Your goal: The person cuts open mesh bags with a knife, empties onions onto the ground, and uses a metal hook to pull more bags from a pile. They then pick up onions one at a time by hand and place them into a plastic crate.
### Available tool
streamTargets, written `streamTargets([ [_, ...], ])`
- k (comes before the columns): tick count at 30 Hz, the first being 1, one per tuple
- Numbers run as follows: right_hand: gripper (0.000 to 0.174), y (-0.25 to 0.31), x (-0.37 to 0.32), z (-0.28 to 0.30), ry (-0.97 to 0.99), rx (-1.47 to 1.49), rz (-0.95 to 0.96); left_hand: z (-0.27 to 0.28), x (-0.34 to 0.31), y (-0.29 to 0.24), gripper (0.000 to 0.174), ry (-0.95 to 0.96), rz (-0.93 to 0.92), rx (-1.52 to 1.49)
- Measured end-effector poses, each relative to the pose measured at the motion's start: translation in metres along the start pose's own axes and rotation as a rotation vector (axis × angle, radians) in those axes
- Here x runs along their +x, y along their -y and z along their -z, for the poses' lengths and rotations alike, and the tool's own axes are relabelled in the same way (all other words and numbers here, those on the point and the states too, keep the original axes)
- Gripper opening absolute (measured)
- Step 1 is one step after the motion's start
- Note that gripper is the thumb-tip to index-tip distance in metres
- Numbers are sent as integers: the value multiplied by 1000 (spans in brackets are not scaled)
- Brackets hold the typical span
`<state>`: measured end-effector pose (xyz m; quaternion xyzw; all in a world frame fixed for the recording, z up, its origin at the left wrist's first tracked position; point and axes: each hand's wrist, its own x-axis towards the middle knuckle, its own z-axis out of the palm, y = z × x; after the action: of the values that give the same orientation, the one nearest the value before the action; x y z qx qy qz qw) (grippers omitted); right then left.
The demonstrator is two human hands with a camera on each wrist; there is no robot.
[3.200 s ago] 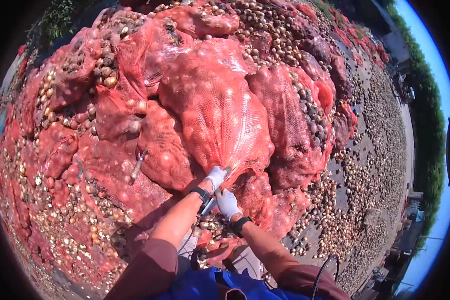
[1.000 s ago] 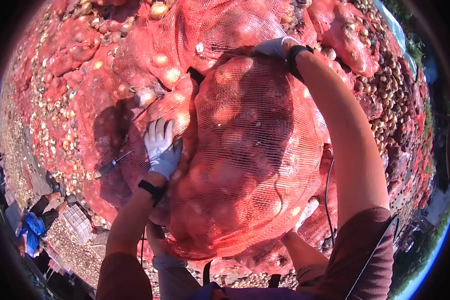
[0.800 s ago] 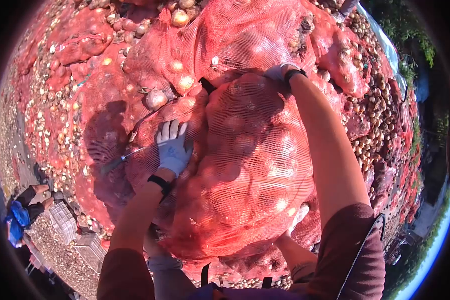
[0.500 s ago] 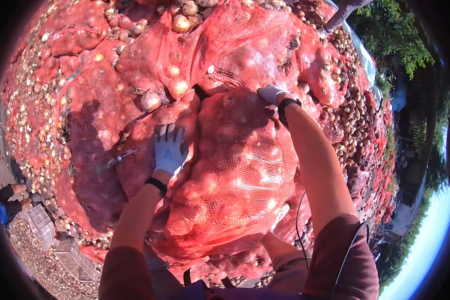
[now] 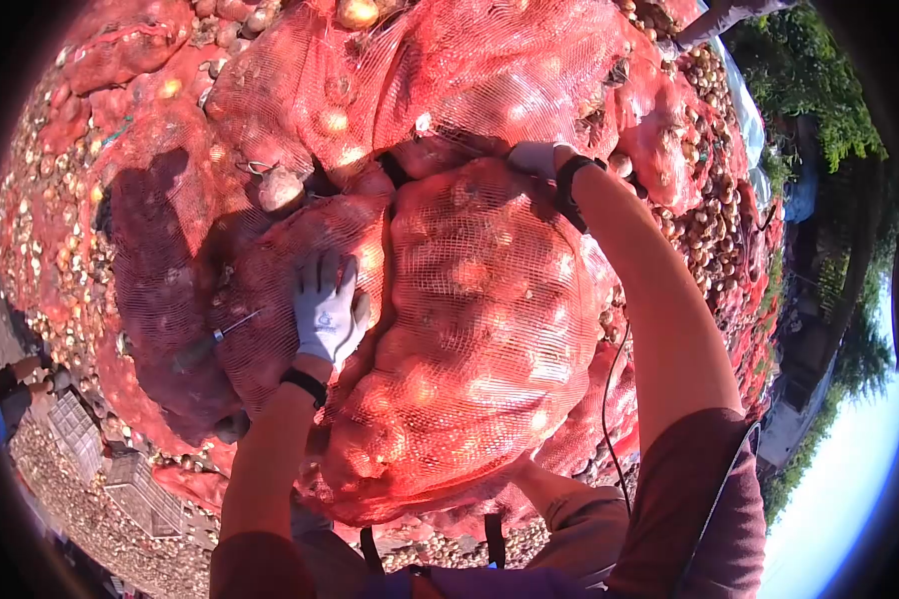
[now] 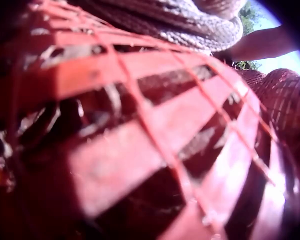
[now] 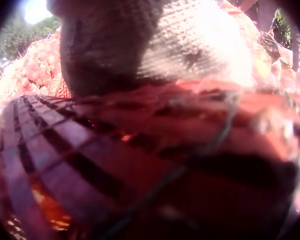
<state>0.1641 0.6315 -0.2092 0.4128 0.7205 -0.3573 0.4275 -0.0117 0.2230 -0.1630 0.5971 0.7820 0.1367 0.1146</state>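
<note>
Outdoors, red mesh sacks (image 5: 509,70) and loose onions (image 5: 694,235) spread widely, trees (image 5: 799,90) beyond. One bulging sack (image 5: 469,349) lies between the arms, its long axis running away from the person, far end leaning slightly right. Left hand (image 5: 327,309): fingers extended, resting on the neighbouring sack (image 5: 270,250). Right hand (image 5: 539,160): touching the bulging sack's far end; whether it grips, I cannot tell.

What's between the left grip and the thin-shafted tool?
Just red mesh of the onion sack under the left grip; no separate object lies between it and the tool. Shows in the head view.
</note>
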Motion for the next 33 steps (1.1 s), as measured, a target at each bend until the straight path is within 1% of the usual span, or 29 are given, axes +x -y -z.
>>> streamTargets([
  [3,39,22,-28,-7,0,429,-94,2,1,-1,56,-46,-16,31],
  [4,45,26,-33,-7,-39,398,-37,3,1,-1,55,-31,-4,34],
  [7,46,21,-33,-9,-84,218,-106,3,1,0,54,-5,15,29],
  [8,46,19,-29,-7,-116,3,-130,0,1,0,54,-12,19,20],
  [10,49,18,-34,-7,-57,-193,-41,3,2,1,54,8,34,27],
  [11,50,16,-35,-7,-25,-292,3,4,2,1,54,-15,29,34],
  [13,41,5,-30,-7,-16,-346,111,-1,1,3,55,-53,12,50],
  [15,39,-4,-16,-13,-20,-124,55,-1,1,6,56,-10,11,56],
  [16,37,0,-22,-11,-18,-149,76,0,2,4,56,10,17,55],
  [17,34,-7,-10,-12,-27,-68,-34,1,1,1,57,31,23,52],
  [18,32,-1,-20,-12,-3,-43,-16,2,1,1,58,55,18,67],
  [19,31,6,-27,-6,12,-20,10,0,1,2,58,30,6,76],
  [21,30,1,-18,-6,34,65,73,-4,-1,3,58,-18,-13,90],
  [22,30,-5,-13,-5,46,105,99,-4,0,3,58,32,11,73],
  [24,28,-16,-7,-1,141,230,174,-6,-2,1,57,67,24,60],
  [25,27,-8,-12,4,185,288,218,-7,-1,3,57,78,35,59],
  [26,24,-3,-22,4,173,259,387,-9,-2,4,54,10,7,87],
  [28,24,-7,-4,1,186,410,259,-11,-3,4,54,-3,0,94],
  [29,24,0,-4,0,190,486,195,-11,-3,4,54,-11,-5,100],
  [30,38,5,-6,-1,190,406,136,-10,-3,3,53,-44,-15,88],
  [33,73,26,-23,5,231,256,83,-11,-3,4,53,-64,-12,92],
])
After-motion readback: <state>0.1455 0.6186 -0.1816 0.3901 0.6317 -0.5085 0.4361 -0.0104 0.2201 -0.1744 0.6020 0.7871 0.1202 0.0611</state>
